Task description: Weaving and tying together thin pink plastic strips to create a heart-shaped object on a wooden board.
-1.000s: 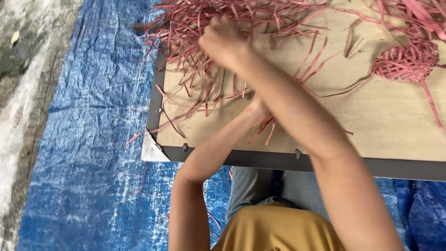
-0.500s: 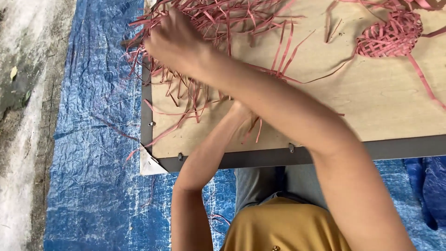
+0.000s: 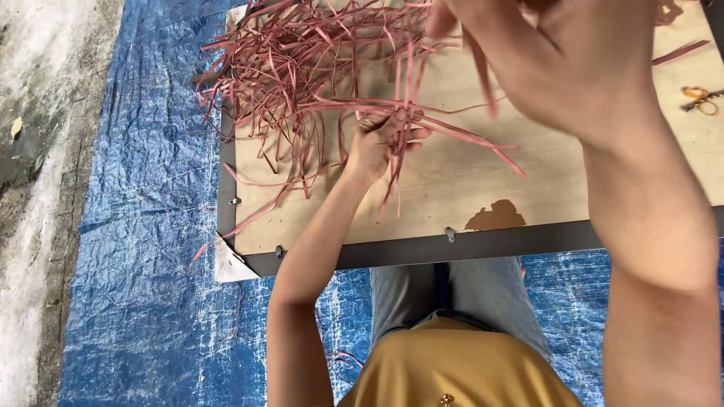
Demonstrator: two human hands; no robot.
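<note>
A loose heap of thin pink strips [image 3: 302, 68] lies on the far left of a plywood board [image 3: 467, 188]. My left hand [image 3: 381, 139] rests on the board and is closed on a small bunch of these strips, which fan out to the right and downward. My right hand [image 3: 558, 64] is raised close to the camera, blurred, with a pink strip [image 3: 479, 64] running between its fingers. The strip ends trail toward the board's near edge.
The board has a dark metal frame edge [image 3: 483, 245] with small clips. A brown stain [image 3: 495, 217] marks the wood near that edge. Scissors with orange handles [image 3: 700, 99] lie at the right. A blue tarp [image 3: 143, 264] covers the ground, and bare concrete [image 3: 34, 151] lies at the left.
The view has shifted, so the board sits lower and larger. My right hand pulled back from the strip heap and rose toward the camera. My left hand now shows clearly gripping strips.
</note>
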